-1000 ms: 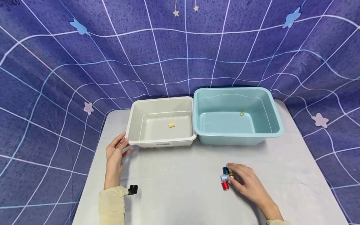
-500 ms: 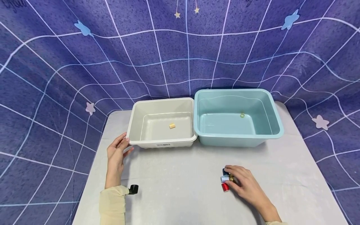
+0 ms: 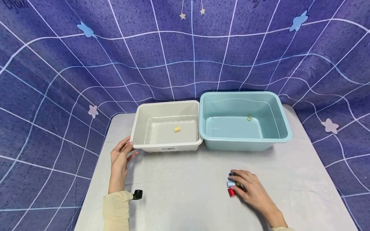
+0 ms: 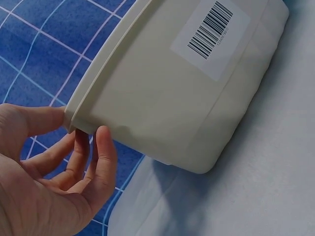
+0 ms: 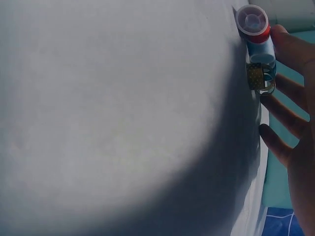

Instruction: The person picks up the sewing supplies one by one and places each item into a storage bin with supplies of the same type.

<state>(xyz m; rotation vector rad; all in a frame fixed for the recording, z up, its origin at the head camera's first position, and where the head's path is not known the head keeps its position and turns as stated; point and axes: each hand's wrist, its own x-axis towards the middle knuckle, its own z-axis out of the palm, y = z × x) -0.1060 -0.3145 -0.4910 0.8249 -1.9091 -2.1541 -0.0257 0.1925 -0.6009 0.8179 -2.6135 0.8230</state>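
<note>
My left hand (image 3: 119, 158) pinches the front left corner of the white plastic bin's rim (image 4: 81, 105), thumb on the outside edge and fingers below. On the table, my right hand (image 3: 251, 189) is curled over a small cluster. A light blue thread spool (image 3: 231, 184) lies between its thumb and index finger. Just in front is a red thread spool (image 3: 232, 192), its round end (image 5: 252, 20) facing the right wrist camera. The fingers partly cover a dark blue spool (image 3: 231, 174). Beneath the hand sits a gold dotted roll (image 5: 255, 77), seemingly patterned tape.
The white bin (image 3: 166, 146) holds a beige spool (image 3: 177, 129). Beside it on the right stands a deeper teal bin (image 3: 245, 140) with a small yellowish ring (image 3: 249, 118) inside. A blue grid-patterned curtain (image 3: 185, 48) hangs behind the table. A black wrist device (image 3: 137, 194) juts from the left sleeve.
My right hand has shifted slightly left over the cluster, and its fingers now cover more of the dark blue spool. My left hand stays on the white bin's corner.
</note>
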